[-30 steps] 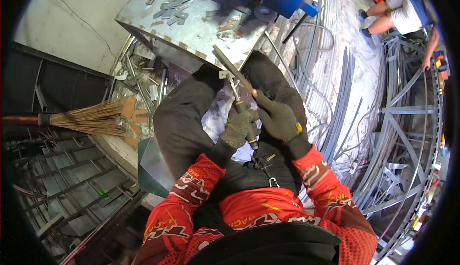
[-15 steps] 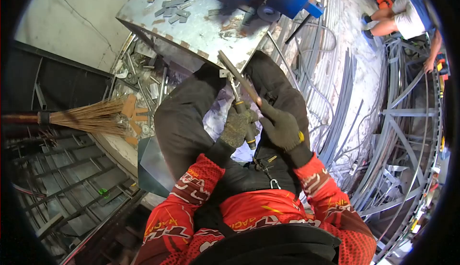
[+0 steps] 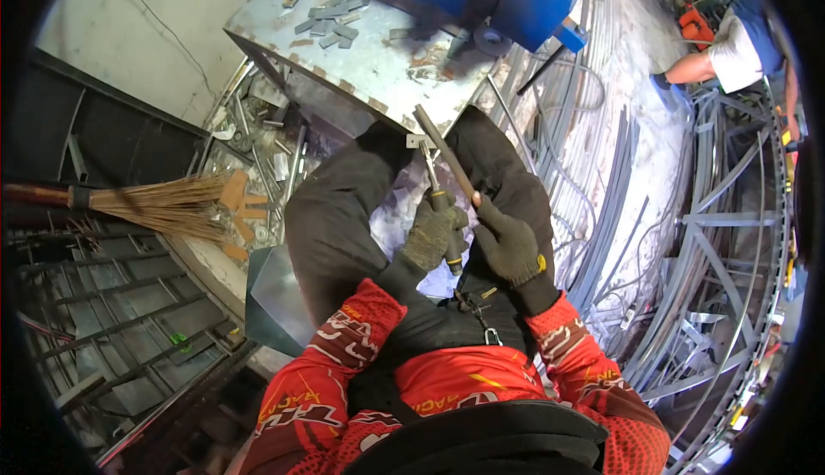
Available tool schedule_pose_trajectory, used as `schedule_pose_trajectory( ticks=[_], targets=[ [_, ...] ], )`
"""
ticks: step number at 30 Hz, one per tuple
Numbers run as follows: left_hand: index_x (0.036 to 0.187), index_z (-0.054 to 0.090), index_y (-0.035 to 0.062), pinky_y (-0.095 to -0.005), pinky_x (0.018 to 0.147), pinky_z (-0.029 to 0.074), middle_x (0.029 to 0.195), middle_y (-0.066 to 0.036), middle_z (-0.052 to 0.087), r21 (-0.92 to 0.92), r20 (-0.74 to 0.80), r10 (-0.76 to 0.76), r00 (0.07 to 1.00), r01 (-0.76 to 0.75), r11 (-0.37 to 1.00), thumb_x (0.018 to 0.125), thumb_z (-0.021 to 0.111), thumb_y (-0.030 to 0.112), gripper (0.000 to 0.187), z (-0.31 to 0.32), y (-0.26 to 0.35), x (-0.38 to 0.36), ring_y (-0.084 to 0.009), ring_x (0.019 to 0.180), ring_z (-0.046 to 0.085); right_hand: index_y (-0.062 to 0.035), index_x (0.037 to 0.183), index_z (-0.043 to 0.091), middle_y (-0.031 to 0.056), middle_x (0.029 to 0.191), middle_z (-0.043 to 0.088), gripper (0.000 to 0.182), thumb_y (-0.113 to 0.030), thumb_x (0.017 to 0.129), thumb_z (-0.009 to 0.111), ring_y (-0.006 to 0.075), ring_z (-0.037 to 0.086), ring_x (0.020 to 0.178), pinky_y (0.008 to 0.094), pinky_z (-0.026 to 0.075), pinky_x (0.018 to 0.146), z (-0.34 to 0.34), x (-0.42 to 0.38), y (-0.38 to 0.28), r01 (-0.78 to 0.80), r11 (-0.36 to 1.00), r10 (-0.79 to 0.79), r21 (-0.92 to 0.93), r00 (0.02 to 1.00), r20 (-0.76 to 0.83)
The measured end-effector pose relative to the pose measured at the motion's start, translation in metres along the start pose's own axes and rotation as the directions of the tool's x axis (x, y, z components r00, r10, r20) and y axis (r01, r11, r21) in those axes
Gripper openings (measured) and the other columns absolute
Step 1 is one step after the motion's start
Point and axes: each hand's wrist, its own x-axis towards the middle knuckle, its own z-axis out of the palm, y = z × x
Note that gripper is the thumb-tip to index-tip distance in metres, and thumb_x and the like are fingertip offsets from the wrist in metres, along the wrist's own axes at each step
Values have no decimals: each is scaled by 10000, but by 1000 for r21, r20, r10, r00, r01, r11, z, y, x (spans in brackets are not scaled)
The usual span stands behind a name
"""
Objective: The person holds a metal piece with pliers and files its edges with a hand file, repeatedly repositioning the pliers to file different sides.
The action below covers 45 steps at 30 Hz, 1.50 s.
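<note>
Presently both hands are gloved and closed. Left hand (image 3: 432,233) is wrapped fully around the yellow-and-black handles of a pair of pliers (image 3: 436,202), fingers curled tight; the plier nose points away from the body and pinches a small metal piece (image 3: 416,141) just off the edge of the steel worktable (image 3: 369,54). Right hand (image 3: 509,247) grips the lower end of a flat metal file (image 3: 445,156), which slants upward with its tip at the clamped piece. Both tools sit above the person's knees. A broom (image 3: 146,204) lies well apart to the left.
</note>
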Motion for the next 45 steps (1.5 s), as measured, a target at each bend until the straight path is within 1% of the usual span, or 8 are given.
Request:
schedule_pose_trajectory(
  ticks=[8, 14, 23, 28, 30, 32, 37, 45],
  targets=[
    [1212, 513, 124, -389, 441, 482, 809, -46, 595, 52, -47, 38, 998, -35, 998, 892, 735, 106, 389, 0, 16, -17, -213, 516, 577, -214, 1496, 557, 216, 1019, 736, 565, -245, 947, 689, 422, 720, 908, 480, 579, 785, 29, 84, 15, 173, 982, -165, 75, 981, -107],
    [1164, 540, 119, -366, 435, 511, 778, -48, 596, -14, -27, 114, 993, -115, 993, 869, 768, 114, 372, -11, 35, -44, -202, 514, 587, 38, 1419, 562, 231, 992, 740, 570, -256, 961, 732, 274, 750, 936, 389, 560, 791, 41, 24, 28, 25, 963, 47, 267, 964, -261],
    [1085, 558, 83, -339, 453, 516, 745, -40, 579, 120, -51, 395, 917, -387, 914, 895, 767, 127, 286, 45, 57, -77, -161, 529, 577, -43, 1052, 578, 20, 784, 599, 204, -151, 934, 703, 105, 565, 693, 302, 477, 614, 17, -8, 16, -257, 566, 299, 783, 949, 96],
    [1112, 563, 104, -353, 497, 523, 856, -43, 598, 259, -70, 387, 920, -358, 897, 957, 715, 184, 232, 39, 53, -64, -166, 617, 599, -68, 1016, 558, -9, 734, 543, 191, -192, 963, 692, 101, 535, 613, 295, 469, 550, 5, -27, 6, -85, 676, 112, 732, 994, 12],
    [1147, 555, 113, -373, 538, 545, 932, -55, 611, 230, -76, 367, 927, -341, 911, 968, 696, 206, 246, 10, 44, -25, -178, 694, 630, -67, 999, 581, -15, 738, 553, 170, -193, 971, 690, 83, 530, 595, 268, 454, 513, -10, -25, -24, -505, 375, 269, 778, 862, 430],
    [1118, 575, 128, -298, 513, 496, 872, -2, 597, -695, 209, 365, 907, -124, 708, 1035, 648, 255, 168, -34, 26, 38, -135, 638, 595, -76, 969, 628, -13, 711, 590, 256, -312, 958, 726, 70, 523, 535, 245, 407, 451, 16, -9, -28, -375, 496, 224, 783, 927, 302],
    [1170, 591, 108, -326, 646, 540, 947, -28, 622, -378, -34, 400, 916, -382, 843, 1077, 557, 341, 253, 1, 102, 43, -165, 804, 636, -27, 886, 694, 19, 666, 609, 292, -310, 932, 748, 87, 565, 550, 267, 457, 487, 22, 77, -70, -334, 795, 242, 507, 940, 240],
    [1214, 646, 91, -352, 728, 549, 997, -53, 655, -193, -277, 441, 854, -499, 845, 1065, 500, 581, 533, -8, 195, 82, -191, 834, 638, -16, 827, 676, 21, 671, 593, 334, -334, 909, 740, 128, 542, 524, 301, 447, 476, 27, 200, -106, -430, 656, 270, 621, 901, 338]
  ],
)
